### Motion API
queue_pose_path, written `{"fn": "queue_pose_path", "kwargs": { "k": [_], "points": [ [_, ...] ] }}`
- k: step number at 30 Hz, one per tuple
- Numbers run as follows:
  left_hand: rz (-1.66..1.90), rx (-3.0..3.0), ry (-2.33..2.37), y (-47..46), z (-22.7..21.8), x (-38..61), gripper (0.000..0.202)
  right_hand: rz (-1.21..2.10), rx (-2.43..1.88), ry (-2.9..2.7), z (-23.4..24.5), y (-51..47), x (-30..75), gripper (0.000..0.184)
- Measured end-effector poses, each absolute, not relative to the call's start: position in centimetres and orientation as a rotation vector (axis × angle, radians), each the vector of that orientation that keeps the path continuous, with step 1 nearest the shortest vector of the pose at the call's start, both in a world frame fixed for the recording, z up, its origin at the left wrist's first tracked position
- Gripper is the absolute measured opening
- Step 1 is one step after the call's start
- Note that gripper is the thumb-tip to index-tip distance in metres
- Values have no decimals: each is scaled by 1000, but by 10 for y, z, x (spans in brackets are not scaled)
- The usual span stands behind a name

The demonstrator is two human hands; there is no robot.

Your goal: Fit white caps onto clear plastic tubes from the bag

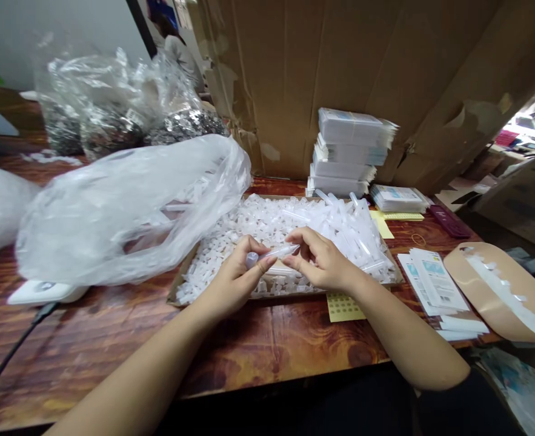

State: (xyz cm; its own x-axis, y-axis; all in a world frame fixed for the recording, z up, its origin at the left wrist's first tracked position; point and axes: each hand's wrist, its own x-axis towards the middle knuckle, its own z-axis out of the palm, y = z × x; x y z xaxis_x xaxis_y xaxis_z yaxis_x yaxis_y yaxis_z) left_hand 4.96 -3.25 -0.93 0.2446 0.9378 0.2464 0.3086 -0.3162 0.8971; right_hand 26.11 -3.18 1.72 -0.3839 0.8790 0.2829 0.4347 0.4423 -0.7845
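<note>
Pinching clear tube (277, 252), left hand (239, 270) near round end, right hand (320, 261) near other; light, even pressure advisable.

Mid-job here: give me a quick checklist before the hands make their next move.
1. Left hand gripping the tube: ok, thumb and fingers pinch one end.
2. Right hand gripping it too: cannot tell; the fingers are at the other end, but firm contact is unclear.
3. Tube above the tray: ok, over its near part.
4. Bag clear of the tray in view: not ok, it overlaps the left side.
5. Cards clear of the hands: ok, they lie right of the right forearm.
</note>
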Motion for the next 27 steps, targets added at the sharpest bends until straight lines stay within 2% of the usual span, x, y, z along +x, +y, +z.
{"fn": "queue_pose_path", "kwargs": {
  "k": [2,5,9,13,18,20,25,27],
  "points": [
    [1019,1791,1126,-33,-8,49,28,793,-1106,-2016,17,-33,261,25],
    [942,1852,1114,-32,-8,46,28,810,-1208,-2023,17,-35,263,34],
    [883,1915,1093,-32,-9,45,28,762,-1152,-2105,17,-39,264,21],
    [979,1990,1081,-33,-11,47,23,842,-1256,-2044,19,-43,262,33],
    [1075,2069,1103,-37,-11,48,18,834,-1126,-2026,23,-45,261,14],
    [1152,2202,1070,-39,-13,47,10,941,-1140,-1928,21,-46,260,20],
    [1301,2550,867,-42,-22,49,7,1601,-1142,-1549,16,-49,257,41],
    [1307,2475,936,-41,-23,51,3,1575,-1154,-1557,20,-48,258,41]
  ]
}}
